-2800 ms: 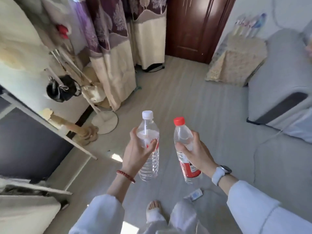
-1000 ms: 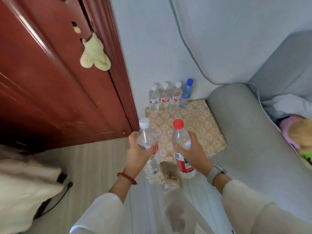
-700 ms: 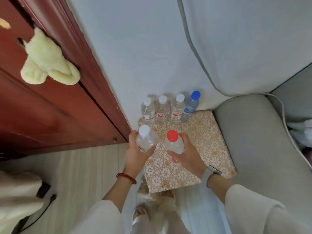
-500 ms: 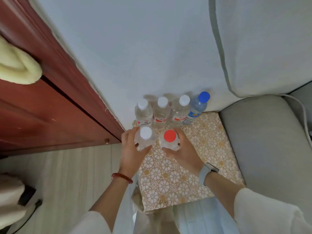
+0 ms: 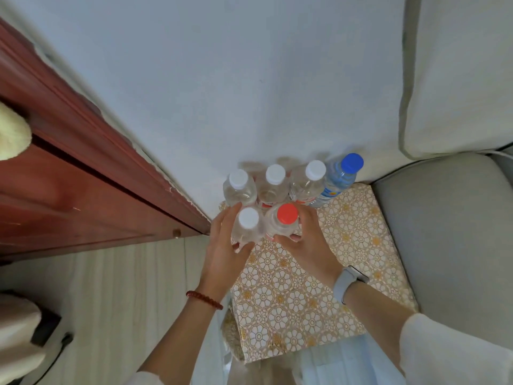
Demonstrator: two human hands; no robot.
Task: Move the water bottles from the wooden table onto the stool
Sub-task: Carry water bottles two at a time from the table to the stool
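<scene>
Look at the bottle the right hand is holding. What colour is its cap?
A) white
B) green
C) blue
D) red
D: the right hand grips the bottle with the red cap, while the left hand holds a white-capped bottle beside it on the stool.

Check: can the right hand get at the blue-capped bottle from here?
Probably yes, once free: the right hand grips the red-capped bottle; the blue-capped bottle stands at the row's right end, nothing blocking.

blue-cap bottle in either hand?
No: the blue-capped bottle stands untouched at the wall; the left hand and right hand grip others.
</scene>
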